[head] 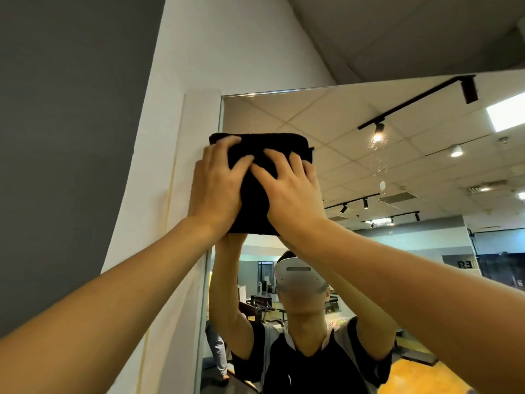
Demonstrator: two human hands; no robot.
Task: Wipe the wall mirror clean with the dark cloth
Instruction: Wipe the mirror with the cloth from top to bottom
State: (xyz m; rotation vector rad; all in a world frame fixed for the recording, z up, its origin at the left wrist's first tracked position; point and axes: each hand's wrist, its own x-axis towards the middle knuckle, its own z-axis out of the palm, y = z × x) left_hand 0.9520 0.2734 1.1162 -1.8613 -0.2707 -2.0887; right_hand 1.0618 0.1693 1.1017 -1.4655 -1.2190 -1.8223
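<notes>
Hands, left hand (216,189) and right hand (289,191), pressed flat, grip wide, spreading pressure over the dark cloth (272,146) at the wall mirror (341,172), eleven o'clock corner.

Both hands cover dark cloth (255,194) middle; mirror (355,172) cut off right and bottom.

The big frameless wall mirror (355,132) sat flush on a white wall (227,52), and a folded dark cloth (255,194) was pressed flat on the glass by its top left corner, overlapping the edge.
</notes>
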